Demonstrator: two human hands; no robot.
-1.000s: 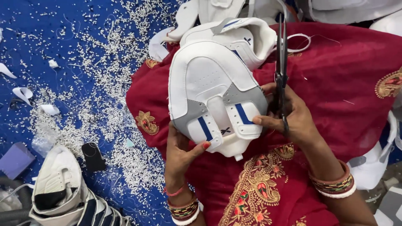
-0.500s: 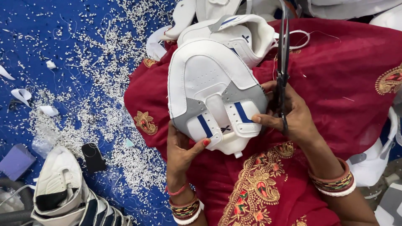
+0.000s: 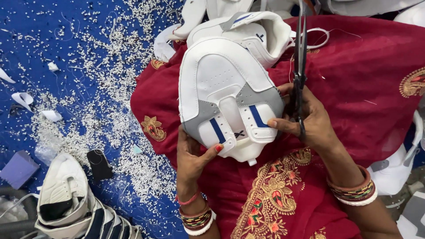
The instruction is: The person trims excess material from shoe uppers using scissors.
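Your left hand [image 3: 191, 156] grips the white shoe upper [image 3: 228, 95] from below, thumb pressed on its lower edge beside the blue stripe, fingers hidden behind it. The upper sits dead centre over your lap, on the red embroidered cloth [image 3: 354, 79], toe end pointing to twelve o'clock. Your right hand [image 3: 310, 121] comes in from three o'clock, thumb tip touching the upper's right flap while the fingers close round a pair of dark scissors [image 3: 300, 62]; the blades stand upright toward twelve o'clock, and I cannot tell whether they are parted. Just behind the upper, at twelve to one o'clock, lies a second white shoe upper [image 3: 254, 33], touching the first and crowding the scissors' path. Out at nine o'clock the blue floor sheet [image 3: 31, 26] is strewn with white granules [image 3: 102, 88] and white offcuts [image 3: 23, 98]. At seven o'clock sits a stack of finished uppers [image 3: 66, 199], with a small black block [image 3: 98, 163] and a purple block [image 3: 17, 168] close by, well apart from your hands.
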